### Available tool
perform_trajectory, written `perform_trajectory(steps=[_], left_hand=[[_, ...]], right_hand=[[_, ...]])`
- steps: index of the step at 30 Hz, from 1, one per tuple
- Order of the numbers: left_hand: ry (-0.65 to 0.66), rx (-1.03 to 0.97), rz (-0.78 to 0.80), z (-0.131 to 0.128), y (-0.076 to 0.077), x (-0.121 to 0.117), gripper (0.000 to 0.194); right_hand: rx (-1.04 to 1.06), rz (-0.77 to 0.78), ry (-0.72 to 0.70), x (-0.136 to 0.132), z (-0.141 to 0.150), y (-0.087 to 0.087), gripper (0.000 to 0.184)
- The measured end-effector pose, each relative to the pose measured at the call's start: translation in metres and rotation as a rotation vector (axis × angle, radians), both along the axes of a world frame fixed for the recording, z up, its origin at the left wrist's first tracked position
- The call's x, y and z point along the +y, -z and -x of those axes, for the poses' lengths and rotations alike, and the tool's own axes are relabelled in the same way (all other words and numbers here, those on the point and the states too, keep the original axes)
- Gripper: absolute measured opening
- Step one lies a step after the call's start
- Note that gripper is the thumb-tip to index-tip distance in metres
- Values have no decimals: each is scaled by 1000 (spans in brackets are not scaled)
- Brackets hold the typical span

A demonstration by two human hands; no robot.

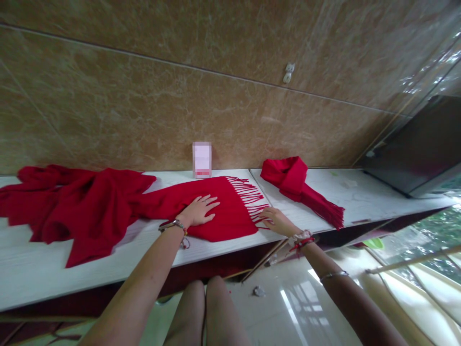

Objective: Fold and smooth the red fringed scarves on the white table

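Observation:
A red scarf (226,211) with a fringed end lies across the white counter, its right part spread flat. My left hand (200,210) rests palm down on the flat part, fingers spread. Over the lower strands of the fringe (248,194) is my right hand (276,221), its fingers stretched out, slightly bent and touching the strands. The scarf's left part runs into a loose heap of red cloth (97,206). To the right of my right hand lies another red scarf (288,178), folded over itself, its fringed tail pointing toward the counter's front edge.
A small blurred white and pink card or screen (202,158) stands against the brown tiled wall (230,105). A dark boxy appliance (414,144) sits at the counter's right end. My knees are below the front edge of the counter (32,274).

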State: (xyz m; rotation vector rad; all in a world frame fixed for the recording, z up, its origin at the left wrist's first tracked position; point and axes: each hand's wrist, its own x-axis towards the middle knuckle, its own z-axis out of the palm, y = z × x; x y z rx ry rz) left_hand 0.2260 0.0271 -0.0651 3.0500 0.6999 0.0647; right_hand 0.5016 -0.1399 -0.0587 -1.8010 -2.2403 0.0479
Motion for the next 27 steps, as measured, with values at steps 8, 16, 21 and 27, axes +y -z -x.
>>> perform_trajectory(steps=[8, 16, 21, 27], left_hand=[[2, -1, 0, 0, -1, -1, 49], [-2, 26, -20, 1, -2, -1, 49], [5, 27, -30, 1, -1, -1, 49], [10, 16, -28, 0, -1, -1, 48]], right_hand=[[-57, -89, -26, -8, 19, 5, 34], [-79, -77, -114, -11, 12, 3, 26], [-54, -175, -79, -13, 0, 3, 22], [-48, -154, -227, -5, 21, -5, 17]])
